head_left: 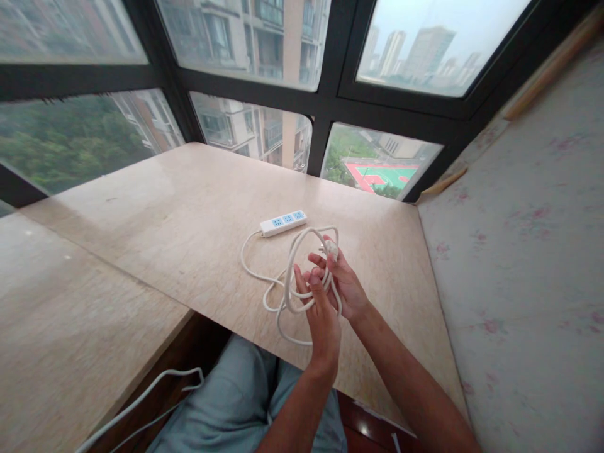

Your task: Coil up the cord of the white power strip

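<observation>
A white power strip (283,223) with blue sockets lies on the beige stone sill (189,207). Its white cable (264,280) runs from the strip's left end into several loops gathered over the sill's near part. My left hand (323,318) is closed around the bundled loops from below. My right hand (344,283), just behind it, pinches the cable's plug end (331,248) between fingers and thumb, with the loops hanging around its fingers.
Dark-framed windows (330,113) enclose the sill at the back. A floral-patterned cushion surface (528,251) rises on the right. A lower stone ledge (61,333) lies at left. Another white cable (155,387) hangs below the sill beside my grey-clad legs (236,402).
</observation>
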Action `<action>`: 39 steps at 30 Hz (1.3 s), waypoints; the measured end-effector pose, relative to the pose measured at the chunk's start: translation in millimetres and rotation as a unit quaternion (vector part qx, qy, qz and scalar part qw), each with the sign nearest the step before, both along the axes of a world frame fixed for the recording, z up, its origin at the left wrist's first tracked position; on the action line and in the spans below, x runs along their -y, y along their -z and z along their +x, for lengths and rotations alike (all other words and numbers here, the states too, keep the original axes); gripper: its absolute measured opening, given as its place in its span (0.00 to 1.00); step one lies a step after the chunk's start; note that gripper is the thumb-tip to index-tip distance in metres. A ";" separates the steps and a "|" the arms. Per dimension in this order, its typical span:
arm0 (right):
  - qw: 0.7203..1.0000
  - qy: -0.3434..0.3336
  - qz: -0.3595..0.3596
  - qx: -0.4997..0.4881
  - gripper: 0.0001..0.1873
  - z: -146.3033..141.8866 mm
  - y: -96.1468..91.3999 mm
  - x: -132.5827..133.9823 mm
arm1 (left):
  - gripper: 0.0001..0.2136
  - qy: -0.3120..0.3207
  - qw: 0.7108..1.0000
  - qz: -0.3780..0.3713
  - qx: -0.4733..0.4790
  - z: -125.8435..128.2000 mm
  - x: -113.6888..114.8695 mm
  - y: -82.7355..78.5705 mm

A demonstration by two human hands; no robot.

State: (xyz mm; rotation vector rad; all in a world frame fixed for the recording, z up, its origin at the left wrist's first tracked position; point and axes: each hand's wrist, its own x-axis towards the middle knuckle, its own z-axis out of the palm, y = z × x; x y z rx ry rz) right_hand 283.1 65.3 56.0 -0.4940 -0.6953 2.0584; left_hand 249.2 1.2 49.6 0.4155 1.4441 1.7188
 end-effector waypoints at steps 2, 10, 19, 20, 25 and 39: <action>1.000 0.016 0.009 0.009 0.25 2.1 -2.7 -1.6 | 0.25 0.034 0.999 -0.002 0.016 3.1 0.4 3.0; 0.996 0.075 0.010 0.037 0.19 13.3 -17.1 -11.8 | 0.29 0.139 0.981 0.025 0.137 -9.7 20.3 10.1; 0.995 -0.060 0.010 0.078 0.20 21.1 -24.7 -9.0 | 0.34 0.148 0.969 0.086 0.176 -87.1 24.2 -10.0; 0.993 -0.081 0.010 0.083 0.21 20.5 -24.7 -7.8 | 0.32 0.190 0.961 0.085 0.185 -95.8 19.8 -13.7; 0.979 -0.163 0.010 0.126 0.19 18.4 -23.3 -3.7 | 0.23 0.365 0.918 0.058 0.144 -123.5 1.9 -27.8; 0.955 -0.241 0.048 0.166 0.24 42.2 -29.1 -14.7 | 0.23 0.394 0.899 -0.010 0.193 -134.7 7.1 -10.8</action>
